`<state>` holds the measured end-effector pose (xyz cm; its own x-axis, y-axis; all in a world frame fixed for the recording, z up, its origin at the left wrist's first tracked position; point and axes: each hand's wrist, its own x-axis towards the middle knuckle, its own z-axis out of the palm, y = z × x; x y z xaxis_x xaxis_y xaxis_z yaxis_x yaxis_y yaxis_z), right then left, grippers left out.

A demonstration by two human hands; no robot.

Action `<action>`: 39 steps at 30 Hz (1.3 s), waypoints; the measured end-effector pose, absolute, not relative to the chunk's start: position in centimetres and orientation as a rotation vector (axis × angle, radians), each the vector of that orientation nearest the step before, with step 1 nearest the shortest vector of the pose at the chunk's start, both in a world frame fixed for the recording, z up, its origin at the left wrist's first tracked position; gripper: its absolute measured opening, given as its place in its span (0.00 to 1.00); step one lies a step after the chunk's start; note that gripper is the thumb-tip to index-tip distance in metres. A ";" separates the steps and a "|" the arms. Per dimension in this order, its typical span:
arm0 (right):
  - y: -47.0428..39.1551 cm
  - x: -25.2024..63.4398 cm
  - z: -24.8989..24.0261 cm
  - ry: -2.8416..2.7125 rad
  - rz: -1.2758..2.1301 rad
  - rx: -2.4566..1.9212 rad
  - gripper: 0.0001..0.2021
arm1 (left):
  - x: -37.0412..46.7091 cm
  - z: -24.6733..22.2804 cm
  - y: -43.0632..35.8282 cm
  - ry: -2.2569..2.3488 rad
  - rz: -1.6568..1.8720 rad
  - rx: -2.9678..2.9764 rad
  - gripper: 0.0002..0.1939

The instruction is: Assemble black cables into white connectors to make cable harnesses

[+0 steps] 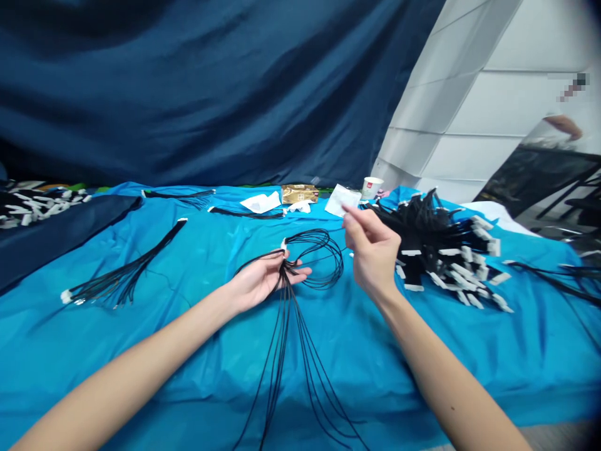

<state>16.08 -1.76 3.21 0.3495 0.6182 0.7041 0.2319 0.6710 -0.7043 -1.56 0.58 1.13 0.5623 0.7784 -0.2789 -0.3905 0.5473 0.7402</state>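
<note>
Near the middle of the blue-covered table, my left hand [260, 280] holds a bundle of thin black cables [284, 313] near its white connector [283, 245]. Some cables loop to the right of the fingers, while others hang down toward the front edge. To the right, my right hand [370, 244] is raised with thumb and index finger pinched together. A thin dark line seems to run from the loops toward it, but what the fingertips hold, if anything, is too small to make out.
A large pile of black cables with white connectors [462, 275] lies at right. Another bundle [129, 269] lies at left. Behind are a gold packet [299, 194], a paper cup [372, 187] and white papers [342, 200]. A person's hand [566, 125] shows at far right.
</note>
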 end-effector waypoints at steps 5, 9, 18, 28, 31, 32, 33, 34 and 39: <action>-2.9 15.0 3.0 -1.688 -0.158 -0.854 0.02 | -1.7 0.7 0.8 0.594 0.859 0.749 0.06; -2.7 14.9 2.9 -1.743 -0.241 -0.852 0.03 | -1.8 0.9 0.7 0.576 0.911 0.789 0.06; -2.8 15.0 2.9 -1.729 -0.232 -0.875 0.03 | -1.8 1.5 0.1 0.539 0.935 0.868 0.04; -2.7 15.0 2.8 -1.725 -0.213 -0.900 0.04 | -2.0 1.2 0.2 0.508 0.928 0.908 0.02; -2.8 15.0 2.9 -1.722 -0.215 -0.913 0.04 | -2.0 1.2 0.1 0.518 0.931 0.949 0.00; -2.8 14.9 2.9 -1.721 -0.222 -0.916 0.04 | -2.0 1.2 0.1 0.524 0.931 0.967 0.00; -2.7 14.9 2.8 -1.725 -0.232 -0.918 0.04 | -2.0 1.1 0.1 0.530 0.932 0.982 0.01; -2.7 14.8 2.7 -1.733 -0.244 -0.919 0.04 | -1.9 1.1 0.1 0.537 0.932 0.994 0.02; -2.3 14.6 1.7 -1.846 -0.325 -0.921 0.05 | -1.7 0.6 -0.1 0.585 0.914 0.996 0.04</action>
<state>14.62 -2.26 1.66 -0.2038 0.4473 0.8709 0.7178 0.6732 -0.1778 -1.69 -0.10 0.60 0.5105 0.8597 -0.0165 -0.3754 0.2401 0.8952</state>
